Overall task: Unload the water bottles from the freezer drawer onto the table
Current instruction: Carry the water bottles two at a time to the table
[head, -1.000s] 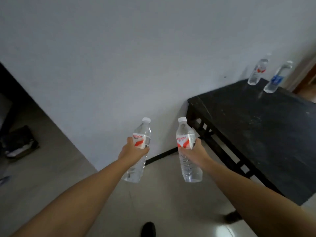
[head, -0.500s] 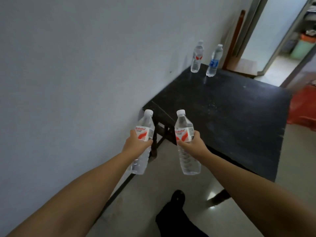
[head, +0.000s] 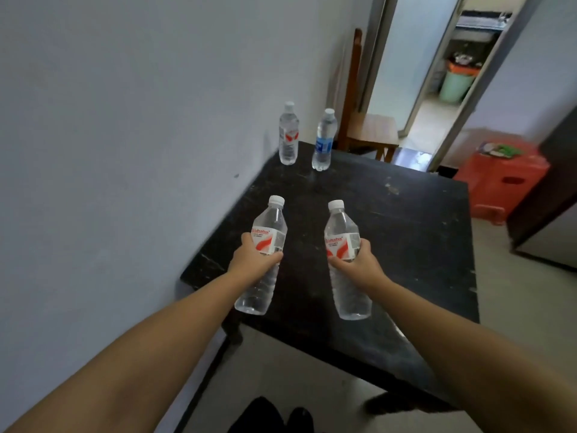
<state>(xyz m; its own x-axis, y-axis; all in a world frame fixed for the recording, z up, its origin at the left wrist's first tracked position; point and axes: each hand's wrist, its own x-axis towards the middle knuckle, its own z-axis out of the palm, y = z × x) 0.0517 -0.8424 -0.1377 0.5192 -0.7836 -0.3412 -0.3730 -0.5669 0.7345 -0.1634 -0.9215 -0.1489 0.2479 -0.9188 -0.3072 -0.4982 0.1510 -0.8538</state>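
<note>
My left hand grips a clear water bottle with a red-and-white label, held above the near left part of the black table. A second bottle of the same kind is gripped by my right hand over the table's near middle. Both held bottles are upright and tilt slightly away from me. Two more bottles stand at the table's far left corner by the wall: one with a red label and one with a blue label. The freezer drawer is out of view.
A white wall runs along the table's left side. Behind the table stands a wooden chair. A red plastic stool sits to the right, near an open doorway. My shoes show at the bottom.
I have turned and stepped toward the table; it now lies directly under my hands. Both bottles have moved from beside the table's edge to above its top.
</note>
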